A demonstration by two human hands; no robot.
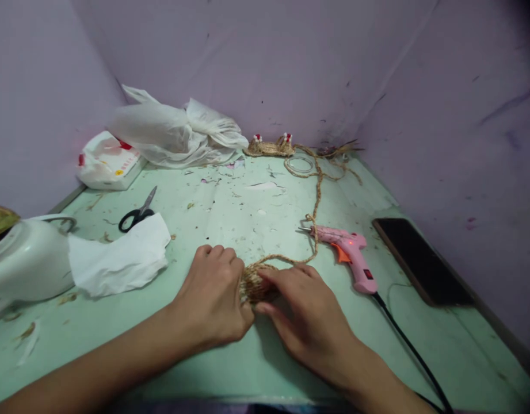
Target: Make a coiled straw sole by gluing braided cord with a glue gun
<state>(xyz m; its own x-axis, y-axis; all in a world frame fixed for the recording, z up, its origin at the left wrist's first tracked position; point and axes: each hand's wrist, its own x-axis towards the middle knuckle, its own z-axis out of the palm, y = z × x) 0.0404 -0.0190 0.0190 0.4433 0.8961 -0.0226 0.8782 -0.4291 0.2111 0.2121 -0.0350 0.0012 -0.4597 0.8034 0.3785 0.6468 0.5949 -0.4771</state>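
Near the front of the table, a coiled piece of braided jute rope (252, 284) sits between my two hands. My left hand (215, 287) is closed around its left side, knuckles up. From the right, my right hand (305, 310) pinches the coil with thumb and forefinger. A loose length of the braided rope (319, 190) runs from the coil across to the right and up to the back of the table. It passes over the nozzle end of a pink glue gun (349, 247), whose orange trigger faces left. Parts of the coil are hidden by my fingers.
Black-handled scissors (139, 211) and crumpled white paper (122, 253) lie left, beside a white pitcher-like container (27, 261). A phone (420, 261) lies right. Behind are a white plastic bag (174, 129), a white box (111, 167) and a jute piece with red-and-white beads (270, 148).
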